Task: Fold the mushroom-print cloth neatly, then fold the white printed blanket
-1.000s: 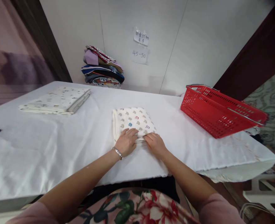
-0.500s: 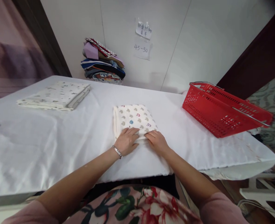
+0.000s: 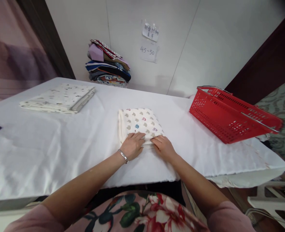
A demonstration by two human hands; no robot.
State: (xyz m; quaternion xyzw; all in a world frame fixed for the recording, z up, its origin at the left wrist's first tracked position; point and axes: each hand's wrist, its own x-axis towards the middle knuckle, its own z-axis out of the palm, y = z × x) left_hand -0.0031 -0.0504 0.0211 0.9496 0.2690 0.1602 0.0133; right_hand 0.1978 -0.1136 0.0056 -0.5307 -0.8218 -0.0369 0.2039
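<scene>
Forearms (image 3: 89, 182) slant in from seven and five o'clock, my left hand (image 3: 132, 146) and right hand (image 3: 165, 149) slightly apart on the near edge of the mushroom-print cloth (image 3: 141, 120); whether they pinch it I can't tell. It lies folded at twelve o'clock. The white desk (image 3: 101, 138) stretches to the red basket (image 3: 226, 117) at two, its front edge at six. Since a second ago, my hands have kept their place; my view shifted slightly.

Forearms (image 3: 91, 180) angled inward; left grip (image 3: 132, 146) palm-down, right grip (image 3: 163, 148) close by, both gently curled.
</scene>
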